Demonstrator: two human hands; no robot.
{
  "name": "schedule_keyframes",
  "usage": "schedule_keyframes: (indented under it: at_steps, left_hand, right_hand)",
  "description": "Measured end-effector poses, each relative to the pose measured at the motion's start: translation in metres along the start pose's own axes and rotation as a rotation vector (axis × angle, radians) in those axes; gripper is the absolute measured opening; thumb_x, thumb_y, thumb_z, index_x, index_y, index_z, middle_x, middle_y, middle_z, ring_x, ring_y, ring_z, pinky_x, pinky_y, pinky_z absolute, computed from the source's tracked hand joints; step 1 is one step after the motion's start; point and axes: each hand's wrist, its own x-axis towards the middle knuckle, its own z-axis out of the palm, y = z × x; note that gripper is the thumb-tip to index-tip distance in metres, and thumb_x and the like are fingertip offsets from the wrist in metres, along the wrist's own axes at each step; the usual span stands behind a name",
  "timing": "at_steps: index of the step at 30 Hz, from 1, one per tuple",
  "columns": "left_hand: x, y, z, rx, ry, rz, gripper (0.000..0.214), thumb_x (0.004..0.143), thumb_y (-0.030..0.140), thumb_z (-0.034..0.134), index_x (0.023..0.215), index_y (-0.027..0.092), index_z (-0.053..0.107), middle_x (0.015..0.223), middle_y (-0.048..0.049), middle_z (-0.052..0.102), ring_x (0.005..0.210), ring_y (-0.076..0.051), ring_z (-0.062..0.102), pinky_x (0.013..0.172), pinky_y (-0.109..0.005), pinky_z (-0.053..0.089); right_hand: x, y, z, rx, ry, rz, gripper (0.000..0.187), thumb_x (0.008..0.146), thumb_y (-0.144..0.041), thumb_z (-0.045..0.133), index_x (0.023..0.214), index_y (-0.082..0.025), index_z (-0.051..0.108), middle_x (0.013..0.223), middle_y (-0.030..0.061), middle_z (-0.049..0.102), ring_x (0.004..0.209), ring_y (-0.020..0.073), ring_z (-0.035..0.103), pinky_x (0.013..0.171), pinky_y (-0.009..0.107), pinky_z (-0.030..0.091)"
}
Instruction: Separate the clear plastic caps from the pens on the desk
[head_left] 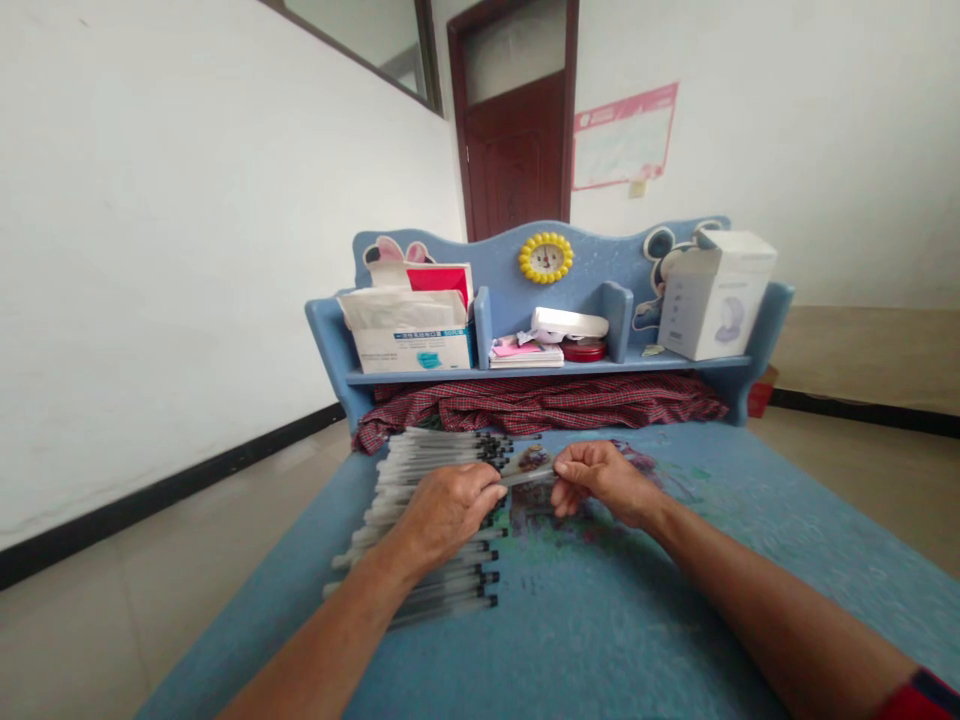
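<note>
You have both hands over the middle of the blue table, joined by one slim pen with a clear, smooth, straight barrel [531, 477]. Your left hand [452, 508] is closed, thumb and fingers pinched about the left end of that pen. Your right hand [604, 480] pinches its right end between thumb and forefinger, the other fingers loosely curled beneath. The pen lies nearly level, its right end slightly raised.

Below your left hand and on either side of it, a long row of pens [424, 470] covers the left part of the table [660, 620]: thin, frosted-looking tubes laid side by side, their short black ends pointing right. Whether your left hand touches them, you cannot tell. The painted tabletop looks worn, with dark, purplish and green smears around your right hand.

Along the far edge, a crumpled checked cloth [555, 403] in dark red lies in soft folds under a blue shelf [450, 378]. On the shelf's left stands an open, creased cardboard box [375, 335]; in the middle, a flat stack of paper [525, 358], a round glossy red tin [583, 351] and a smooth white oblong case [570, 322]; on the right, a tall white carton [716, 300]. A scallop-edged yellow clock [546, 258] sits on the backboard.
</note>
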Motion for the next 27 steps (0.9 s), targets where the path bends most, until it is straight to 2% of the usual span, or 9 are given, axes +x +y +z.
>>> schedule_keyframes:
  at_steps: [3, 7, 11, 15, 18, 21, 24, 27]
  left_hand:
    - [-0.0003, -0.0003, -0.0006, 0.013, -0.004, -0.011, 0.019, 0.090, 0.025, 0.046, 0.085, 0.015, 0.062, 0.073, -0.0029, 0.064, 0.068, -0.015, 0.060, 0.061, -0.023, 0.040]
    - [-0.0004, -0.0007, -0.0001, 0.011, 0.007, -0.013, 0.020, 0.090, 0.025, 0.046, 0.086, 0.015, 0.062, 0.075, -0.0035, 0.064, 0.071, -0.016, 0.061, 0.064, -0.024, 0.041]
    - [-0.0002, -0.0001, 0.0003, 0.016, 0.001, -0.004, 0.018, 0.090, 0.024, 0.047, 0.086, 0.016, 0.062, 0.075, -0.0030, 0.064, 0.070, -0.016, 0.060, 0.064, -0.024, 0.041]
    - [-0.0001, -0.0003, 0.0002, 0.023, -0.009, -0.006, 0.018, 0.090, 0.024, 0.047, 0.084, 0.016, 0.062, 0.072, -0.0027, 0.063, 0.067, -0.015, 0.059, 0.061, -0.023, 0.040]
    - [-0.0003, -0.0013, 0.0013, 0.028, 0.000, -0.011, 0.020, 0.090, 0.025, 0.046, 0.084, 0.016, 0.062, 0.072, -0.0028, 0.063, 0.067, -0.015, 0.059, 0.061, -0.023, 0.040]
    - [-0.0006, -0.0020, 0.0029, 0.027, 0.009, -0.016, 0.020, 0.090, 0.026, 0.045, 0.085, 0.016, 0.062, 0.074, -0.0035, 0.064, 0.070, -0.016, 0.060, 0.063, -0.024, 0.041]
    - [-0.0008, -0.0018, 0.0037, 0.020, 0.010, -0.019, 0.019, 0.090, 0.026, 0.046, 0.085, 0.016, 0.062, 0.076, -0.0037, 0.065, 0.072, -0.016, 0.061, 0.065, -0.024, 0.042]
    - [-0.0004, -0.0009, 0.0031, 0.011, 0.009, -0.025, 0.019, 0.090, 0.026, 0.046, 0.084, 0.016, 0.062, 0.075, -0.0032, 0.065, 0.070, -0.015, 0.061, 0.064, -0.023, 0.042]
  right_hand:
    - [-0.0002, -0.0003, 0.0006, -0.021, 0.037, 0.019, 0.036, 0.071, -0.049, 0.065, 0.075, -0.015, 0.054, 0.062, 0.0044, 0.069, 0.050, 0.0145, 0.064, 0.045, 0.022, 0.046]
    - [0.0026, 0.0039, 0.0037, -0.129, 0.110, 0.076, 0.048, 0.078, -0.062, 0.047, 0.068, -0.015, 0.052, 0.045, 0.0027, 0.062, 0.034, 0.0127, 0.055, 0.033, 0.020, 0.038]
    - [0.0031, 0.0054, 0.0045, -0.112, 0.101, 0.056, 0.042, 0.073, -0.057, 0.056, 0.066, -0.016, 0.049, 0.046, 0.0014, 0.062, 0.035, 0.0116, 0.055, 0.034, 0.019, 0.038]
    - [0.0006, 0.0015, 0.0032, -0.025, 0.043, 0.025, 0.037, 0.069, -0.049, 0.066, 0.075, -0.015, 0.052, 0.058, 0.0021, 0.067, 0.045, 0.0124, 0.061, 0.042, 0.020, 0.044]
    - [0.0005, 0.0005, 0.0043, -0.035, 0.066, 0.064, 0.039, 0.073, -0.054, 0.059, 0.078, -0.016, 0.051, 0.056, 0.0029, 0.067, 0.043, 0.0132, 0.061, 0.038, 0.020, 0.042]
    - [0.0018, 0.0025, 0.0069, -0.086, 0.087, 0.106, 0.046, 0.077, -0.061, 0.048, 0.071, -0.016, 0.050, 0.045, 0.0024, 0.062, 0.033, 0.0123, 0.055, 0.031, 0.018, 0.036]
    - [0.0019, 0.0036, 0.0078, -0.071, 0.074, 0.084, 0.041, 0.072, -0.056, 0.058, 0.069, -0.016, 0.049, 0.047, 0.0015, 0.063, 0.035, 0.0113, 0.055, 0.033, 0.018, 0.037]
    - [0.0007, 0.0026, 0.0062, -0.009, 0.049, 0.046, 0.037, 0.068, -0.048, 0.066, 0.078, -0.017, 0.049, 0.057, 0.0015, 0.066, 0.044, 0.0124, 0.060, 0.039, 0.019, 0.043]
